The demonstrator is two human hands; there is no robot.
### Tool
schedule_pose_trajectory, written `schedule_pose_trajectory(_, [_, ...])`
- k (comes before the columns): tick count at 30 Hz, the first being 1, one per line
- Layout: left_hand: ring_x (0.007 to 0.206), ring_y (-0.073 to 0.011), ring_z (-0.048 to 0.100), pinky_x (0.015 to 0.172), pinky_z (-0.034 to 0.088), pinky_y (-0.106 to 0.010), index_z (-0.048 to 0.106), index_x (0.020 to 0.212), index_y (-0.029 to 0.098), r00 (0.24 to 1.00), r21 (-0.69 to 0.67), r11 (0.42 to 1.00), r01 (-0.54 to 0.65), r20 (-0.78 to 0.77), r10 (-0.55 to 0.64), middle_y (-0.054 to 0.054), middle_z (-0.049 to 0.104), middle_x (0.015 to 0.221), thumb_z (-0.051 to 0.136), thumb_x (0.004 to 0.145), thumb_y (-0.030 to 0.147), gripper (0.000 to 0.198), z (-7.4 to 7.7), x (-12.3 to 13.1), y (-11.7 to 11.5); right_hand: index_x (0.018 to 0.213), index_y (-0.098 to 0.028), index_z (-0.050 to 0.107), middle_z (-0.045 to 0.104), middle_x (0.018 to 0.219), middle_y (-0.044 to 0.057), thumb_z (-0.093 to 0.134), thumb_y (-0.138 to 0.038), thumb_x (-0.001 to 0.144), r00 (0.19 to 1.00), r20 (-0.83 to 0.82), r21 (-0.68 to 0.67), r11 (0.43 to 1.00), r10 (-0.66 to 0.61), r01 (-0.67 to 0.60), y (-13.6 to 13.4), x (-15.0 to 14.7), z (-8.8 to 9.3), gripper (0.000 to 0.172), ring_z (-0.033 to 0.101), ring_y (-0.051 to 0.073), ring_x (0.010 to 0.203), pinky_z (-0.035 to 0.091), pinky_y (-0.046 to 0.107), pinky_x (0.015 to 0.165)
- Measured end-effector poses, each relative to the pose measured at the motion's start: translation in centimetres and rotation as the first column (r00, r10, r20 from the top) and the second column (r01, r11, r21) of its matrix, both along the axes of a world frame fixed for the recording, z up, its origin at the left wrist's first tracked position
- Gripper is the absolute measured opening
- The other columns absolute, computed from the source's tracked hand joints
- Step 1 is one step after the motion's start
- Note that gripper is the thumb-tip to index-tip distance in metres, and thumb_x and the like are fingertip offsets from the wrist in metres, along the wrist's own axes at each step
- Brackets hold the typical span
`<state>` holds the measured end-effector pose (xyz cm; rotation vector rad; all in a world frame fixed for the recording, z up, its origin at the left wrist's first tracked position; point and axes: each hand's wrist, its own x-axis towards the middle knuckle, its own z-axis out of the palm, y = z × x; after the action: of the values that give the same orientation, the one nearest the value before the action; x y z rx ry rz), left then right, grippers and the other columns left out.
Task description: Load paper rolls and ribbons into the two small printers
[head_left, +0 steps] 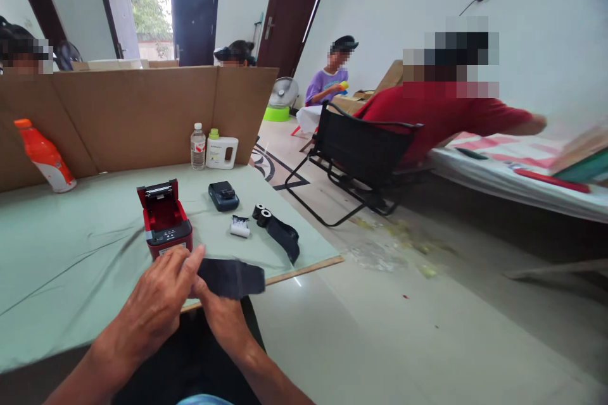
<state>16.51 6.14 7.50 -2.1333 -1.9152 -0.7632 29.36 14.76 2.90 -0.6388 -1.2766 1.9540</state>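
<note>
My left hand (159, 297) and my right hand (219, 316) are closed together on a dark strip of ribbon (232, 278) at the table's near edge. Its free end sticks out to the right. Just beyond my left hand stands a red and grey printer (164, 220) with its lid up. Further right on the pale green cloth (71, 247) lie a small white roll (240, 226), a black ribbon on two spools (278, 231) and a dark blue device (223, 195).
A cardboard screen (133, 114) walls the table's far side, with an orange bottle (45, 155), a water bottle (198, 147) and a white jug (221, 150) before it. To the right, a person in red sits on a black folding chair (356, 152). Other people sit behind.
</note>
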Motion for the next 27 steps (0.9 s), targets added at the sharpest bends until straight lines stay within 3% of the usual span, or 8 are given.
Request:
schedule_pose_trajectory(3, [0.118,-0.027,0.069,0.1,0.06,-0.042,0.034,0.154,0.023,0.952,0.045,0.998,0.054,0.3,-0.065,-0.013,0.066,0.134,0.062,0.081,0.006,0.079,0.1,-0.9,-0.2,0.099,-0.013,0.079,0.078,0.09,0.012,0.081,-0.07,0.074,0.984,-0.061,-0.205,0.963,0.165,-0.175,0.2,-0.1,-0.5,0.062,0.076,0.033,0.094,0.062,0.053,0.088])
schedule_pose_trajectory(5, [0.115,-0.0257,0.071,0.098,0.061,-0.039,0.035,0.152,0.023,0.931,0.062,0.997,0.039,0.359,-0.059,-0.012,0.067,0.131,0.064,0.08,0.008,0.08,0.0,-1.2,-0.3,0.101,-0.012,0.079,0.077,0.087,0.011,0.082,-0.071,0.073,0.978,-0.095,-0.227,0.952,0.188,-0.205,0.4,-0.1,-0.6,0.066,0.077,0.032,0.087,0.064,0.05,0.079])
schedule_pose_trajectory(8, [0.125,-0.0311,0.065,0.105,0.057,-0.047,0.038,0.152,0.02,0.99,0.009,0.999,0.047,0.134,-0.048,-0.016,0.064,0.136,0.057,0.079,0.001,0.078,0.3,-0.7,-0.1,0.106,-0.015,0.078,0.078,0.091,0.009,0.082,-0.068,0.075,0.993,-0.041,-0.11,0.987,0.113,-0.116,0.5,0.0,0.0,0.062,0.077,0.028,0.084,0.065,0.045,0.077])
schedule_pose_trajectory(11, [0.125,-0.034,0.063,0.102,0.057,-0.054,0.042,0.151,0.017,0.996,-0.078,0.997,0.005,-0.092,-0.012,-0.019,0.063,0.134,0.044,0.079,-0.007,0.076,0.6,0.0,0.1,0.103,-0.015,0.078,0.078,0.101,0.01,0.082,-0.067,0.076,0.999,0.017,-0.008,0.999,0.044,-0.043,0.3,0.2,0.5,0.059,0.075,0.029,0.094,0.064,0.044,0.086])
schedule_pose_trajectory(14, [0.125,-0.0323,0.063,0.103,0.057,-0.052,0.038,0.153,0.019,0.998,-0.066,0.997,0.036,-0.043,-0.039,-0.018,0.063,0.136,0.047,0.081,-0.003,0.076,0.6,-0.1,0.2,0.105,-0.015,0.079,0.078,0.102,0.011,0.082,-0.068,0.075,0.999,0.027,-0.073,0.997,0.025,-0.023,0.2,0.2,0.3,0.062,0.075,0.03,0.095,0.063,0.046,0.088])
schedule_pose_trajectory(18, [0.125,-0.0284,0.064,0.104,0.058,-0.045,0.036,0.152,0.02,0.986,0.047,0.997,0.066,0.148,-0.072,-0.015,0.063,0.137,0.057,0.082,0.005,0.075,0.1,-1.1,0.1,0.103,-0.013,0.079,0.078,0.084,0.011,0.081,-0.072,0.073,0.984,-0.08,-0.235,0.956,0.161,-0.176,0.2,-0.3,-0.8,0.066,0.077,0.032,0.088,0.062,0.052,0.086])
schedule_pose_trajectory(24, [0.126,-0.0332,0.063,0.104,0.058,-0.05,0.04,0.149,0.014,0.997,0.028,0.998,0.064,-0.047,-0.063,-0.019,0.064,0.134,0.05,0.078,-0.001,0.074,0.1,-0.6,-0.1,0.105,-0.013,0.079,0.078,0.087,0.01,0.086,-0.067,0.071,0.981,-0.115,-0.238,0.955,0.155,-0.179,0.2,-0.6,-1.5,0.064,0.077,0.031,0.087,0.063,0.052,0.084])
schedule_pose_trajectory(27, [0.127,-0.0335,0.063,0.105,0.057,-0.051,0.039,0.152,0.015,0.998,0.005,0.999,0.041,-0.056,-0.041,-0.019,0.063,0.136,0.048,0.078,-0.003,0.077,0.2,-0.3,-0.5,0.112,-0.015,0.077,0.079,0.095,0.01,0.086,-0.063,0.075,0.98,-0.136,-0.228,0.959,0.142,-0.17,-0.1,-0.4,-1.5,0.061,0.077,0.03,0.091,0.063,0.051,0.086])
